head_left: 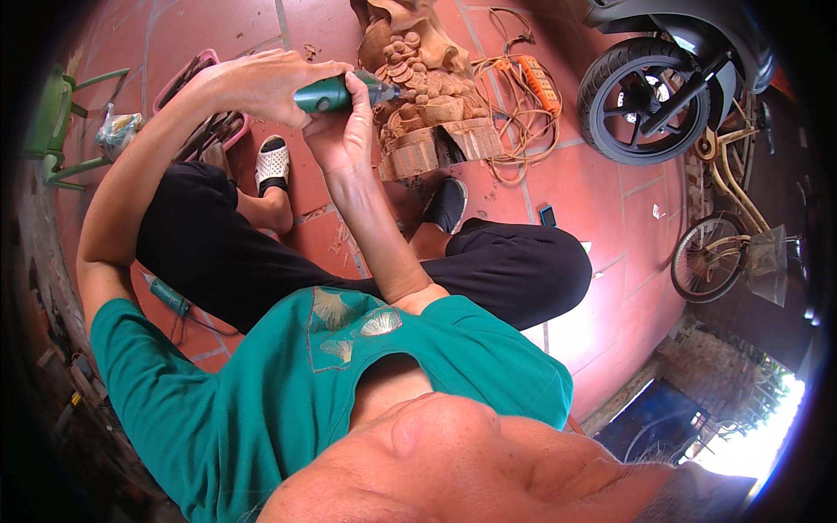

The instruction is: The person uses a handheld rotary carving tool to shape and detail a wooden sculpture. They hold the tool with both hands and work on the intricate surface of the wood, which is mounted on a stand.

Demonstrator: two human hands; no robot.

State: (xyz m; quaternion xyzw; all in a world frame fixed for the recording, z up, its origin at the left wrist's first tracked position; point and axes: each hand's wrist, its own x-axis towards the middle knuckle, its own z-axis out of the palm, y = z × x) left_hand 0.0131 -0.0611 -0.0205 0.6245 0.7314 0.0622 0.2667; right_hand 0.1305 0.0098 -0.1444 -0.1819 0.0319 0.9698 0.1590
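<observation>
A brown wood carving (pixel 436 96) with clusters of rounded shapes stands on the tiled floor in front of me. My left hand (pixel 261 83) is closed round the rear of a green handheld power grinder (pixel 323 95), one finger stretched along its top. From below, my right hand (pixel 344 131) grips the same grinder, thumb up against its body. The grinder's narrow front end points right at the carving's left side; whether its tip touches the wood I cannot tell.
Left of my feet are a pink basket (pixel 234 132) of tools and a green plastic chair (pixel 57 122). Another green power tool (pixel 170 296) lies by my leg. An orange power strip (pixel 538 84) with coiled cord, a motorbike wheel (pixel 643 100) and a bicycle (pixel 711 253) are right.
</observation>
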